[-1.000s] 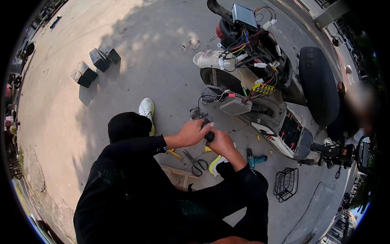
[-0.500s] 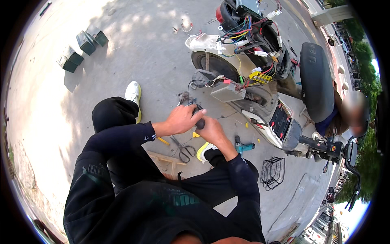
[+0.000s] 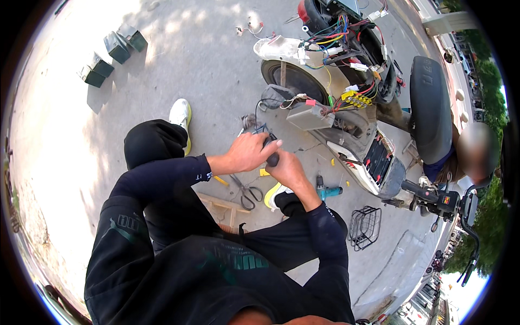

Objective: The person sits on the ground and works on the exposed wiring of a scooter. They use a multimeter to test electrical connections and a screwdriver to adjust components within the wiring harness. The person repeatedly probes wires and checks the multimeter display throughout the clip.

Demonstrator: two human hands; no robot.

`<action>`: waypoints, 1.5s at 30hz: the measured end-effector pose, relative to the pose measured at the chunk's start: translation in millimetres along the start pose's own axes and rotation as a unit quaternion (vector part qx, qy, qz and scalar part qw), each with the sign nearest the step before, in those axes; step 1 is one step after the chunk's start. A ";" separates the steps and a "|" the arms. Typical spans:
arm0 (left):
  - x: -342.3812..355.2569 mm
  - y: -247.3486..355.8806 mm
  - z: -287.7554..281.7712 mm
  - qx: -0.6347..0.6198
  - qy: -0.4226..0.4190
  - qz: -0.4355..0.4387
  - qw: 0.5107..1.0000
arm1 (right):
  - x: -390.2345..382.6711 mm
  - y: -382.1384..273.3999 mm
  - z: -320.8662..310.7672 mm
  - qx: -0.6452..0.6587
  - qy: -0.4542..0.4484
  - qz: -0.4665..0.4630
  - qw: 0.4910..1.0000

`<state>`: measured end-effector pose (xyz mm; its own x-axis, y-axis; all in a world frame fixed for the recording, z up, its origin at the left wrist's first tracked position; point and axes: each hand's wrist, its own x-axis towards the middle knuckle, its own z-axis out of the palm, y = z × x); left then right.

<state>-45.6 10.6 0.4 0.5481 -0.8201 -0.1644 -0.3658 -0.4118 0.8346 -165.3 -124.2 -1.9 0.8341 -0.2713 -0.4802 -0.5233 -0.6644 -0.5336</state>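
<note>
I crouch on concrete beside a stripped electric scooter (image 3: 346, 97) with its wiring exposed. My left hand (image 3: 246, 153) grips a small dark part with wires (image 3: 261, 130) in front of me. My right hand (image 3: 285, 169) is closed around a dark tool handle (image 3: 273, 158) pressed against that part. Both hands touch each other over my knees. Wires run from the part toward a grey controller box (image 3: 310, 116) hanging off the scooter.
Scissors (image 3: 245, 192), a teal cordless drill (image 3: 326, 190) and yellow bits lie on the ground below my hands. A wire basket (image 3: 364, 227) sits to the right. Dark battery blocks (image 3: 108, 51) stand far left. Another person (image 3: 466, 154) is beside the scooter seat (image 3: 430, 108).
The view has shifted, so scooter and hands sit higher and more to the right. My hands stay together on the part and tool, the left now wrapped further over it.
</note>
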 end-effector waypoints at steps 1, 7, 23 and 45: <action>-0.2 1.1 -2.2 0.009 0.003 0.022 1.000 | 0.1 -0.4 0.2 0.002 -0.001 0.003 1.000; 2.4 -2.7 -12.5 0.028 -0.039 -0.014 0.999 | 8.0 0.8 18.5 0.043 0.041 -0.023 0.998; -3.3 -8.1 -27.3 0.128 0.017 0.028 0.991 | 36.2 -18.6 77.0 0.134 0.074 -0.086 0.984; 2.0 -3.7 -29.8 0.071 -0.059 0.010 0.996 | 19.0 -11.6 80.7 0.130 0.048 -0.057 0.989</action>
<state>-20.8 22.4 12.6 0.4502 -0.8661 -0.2173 -0.4819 -0.4406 0.7574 -157.5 -65.4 -61.0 0.8965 -0.2788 -0.3443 -0.4414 -0.4957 -0.7479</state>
